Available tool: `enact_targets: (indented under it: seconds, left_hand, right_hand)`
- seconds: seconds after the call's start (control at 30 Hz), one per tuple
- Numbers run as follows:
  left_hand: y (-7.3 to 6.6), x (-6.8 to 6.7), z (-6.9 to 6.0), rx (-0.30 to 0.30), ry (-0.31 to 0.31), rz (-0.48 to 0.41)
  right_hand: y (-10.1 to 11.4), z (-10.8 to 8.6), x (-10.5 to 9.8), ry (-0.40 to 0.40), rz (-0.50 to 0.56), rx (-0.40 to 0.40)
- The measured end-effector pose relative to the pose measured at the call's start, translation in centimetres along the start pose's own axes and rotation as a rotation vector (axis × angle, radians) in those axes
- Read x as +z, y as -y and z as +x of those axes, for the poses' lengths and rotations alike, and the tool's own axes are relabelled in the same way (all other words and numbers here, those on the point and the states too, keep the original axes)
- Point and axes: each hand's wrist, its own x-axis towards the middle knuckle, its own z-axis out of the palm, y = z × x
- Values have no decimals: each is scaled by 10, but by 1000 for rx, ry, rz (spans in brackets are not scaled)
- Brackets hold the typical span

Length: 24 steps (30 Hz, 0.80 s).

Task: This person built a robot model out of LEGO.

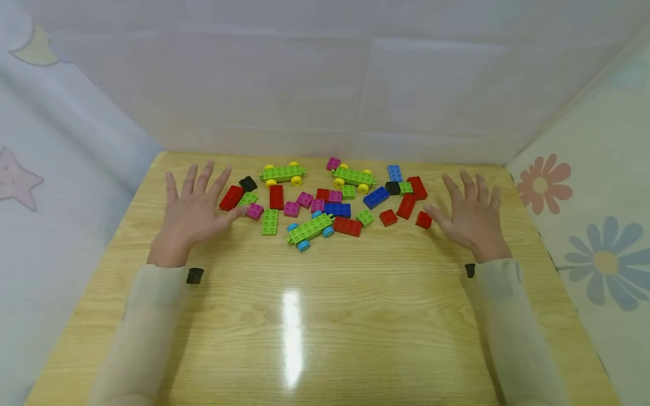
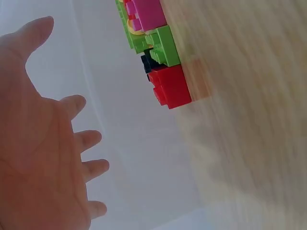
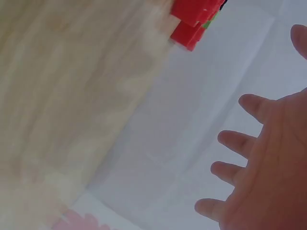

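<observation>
Taking the long dark-blue brick [image 1: 337, 210] as the middle of a clock face, with twelve toward the far wall [image 1: 325, 84], I see the person's left hand [image 1: 190, 217] out at nine and the right hand [image 1: 472, 217] out at three. Both hands are released, fingers spread and thumbs pointing inward, held in the air over the wooden counter [image 1: 381, 316].

The left thumb overlaps a magenta brick [image 1: 255, 212] from above, but the left wrist view shows the thumb clear of the bricks. Close by that hand lie a long red brick [image 1: 232, 198], a black brick [image 1: 248, 183] and a lime brick [image 1: 248, 198] partly behind the magenta one. The right thumb points at a small red brick [image 1: 424, 220], just beside its tip.

Between the hands the toy bricks spread in a loose band. A lime wheeled base with blue wheels [image 1: 311, 228] sits at eight, tilted across the band. Two lime bases on yellow wheels stand farther back, one [image 1: 282, 173] at ten and the other [image 1: 354, 176] at one. Another magenta brick is at twelve, and a light-blue brick [image 1: 394, 173] at two.

Pale sleeves cover both forearms. Over past three, a red flower [image 1: 541, 184] decorates the side wall.
</observation>
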Motion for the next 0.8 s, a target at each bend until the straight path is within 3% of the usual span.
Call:
enact_targets:
  seconds: [0.17, 0.47, 0.8]
  left_hand:
    - [1, -1, 24, 47, 18, -60]
    - [0, 11, 73, 115, 33, -196]
    - [-7, 12, 102, 103, 152, -301]
  right_hand:
    - [25, 23, -7, 19, -3, -80]
    - [100, 79, -4, 117, 50, -283]
    - [177, 127, 3, 279, 177, -380]
